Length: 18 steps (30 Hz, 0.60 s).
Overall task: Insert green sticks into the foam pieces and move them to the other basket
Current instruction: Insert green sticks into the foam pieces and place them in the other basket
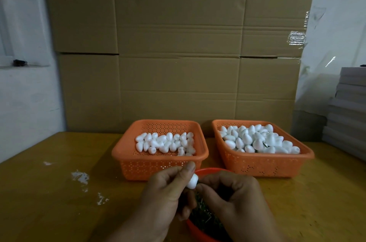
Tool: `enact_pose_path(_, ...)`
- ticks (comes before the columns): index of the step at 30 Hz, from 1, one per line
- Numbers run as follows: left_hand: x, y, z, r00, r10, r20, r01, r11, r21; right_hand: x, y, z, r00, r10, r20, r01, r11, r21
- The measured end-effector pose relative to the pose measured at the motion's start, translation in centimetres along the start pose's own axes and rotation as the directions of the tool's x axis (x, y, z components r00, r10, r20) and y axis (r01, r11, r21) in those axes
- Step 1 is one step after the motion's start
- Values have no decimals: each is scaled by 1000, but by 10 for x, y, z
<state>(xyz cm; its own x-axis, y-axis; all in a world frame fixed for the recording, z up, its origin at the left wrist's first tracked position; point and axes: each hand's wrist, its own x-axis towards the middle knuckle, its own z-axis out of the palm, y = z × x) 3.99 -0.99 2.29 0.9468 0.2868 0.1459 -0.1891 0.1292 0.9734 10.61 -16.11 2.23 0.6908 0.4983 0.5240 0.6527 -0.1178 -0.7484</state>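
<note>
We're looking at a small workshop or packing room: flattened cardboard cartons (178, 47) stacked against the wall, taped seams, grey board stack (348, 111) at right, worn yellow desk (59, 192) holding two orange bulk baskets (158, 166) of foam pieces (164, 142).

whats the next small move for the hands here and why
Probably push the stick home into the foam piece. The left hand pinches that piece over the red bowl of green sticks, and the right hand is pinched against its lower end. The stick itself is barely visible, so how deep it sits is unclear.
</note>
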Motion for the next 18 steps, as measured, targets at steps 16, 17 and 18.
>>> enact_pose_path(16, -2, -2, 0, 981, 190, 42, -195, 952, 234, 0, 3, 0, 999, 47, 6, -47, 997, 57)
enact_pose_path(17, -2, -2, 0, 978, 202, 41, -206, 945, 254, 0, 2, 0, 999, 41, 10, -41, 998, 56)
enact_pose_path(18, -2, -1, 0, 976, 213, 42, -216, 937, 273, -1, 1, 0, 999, 33, 12, -34, 998, 55)
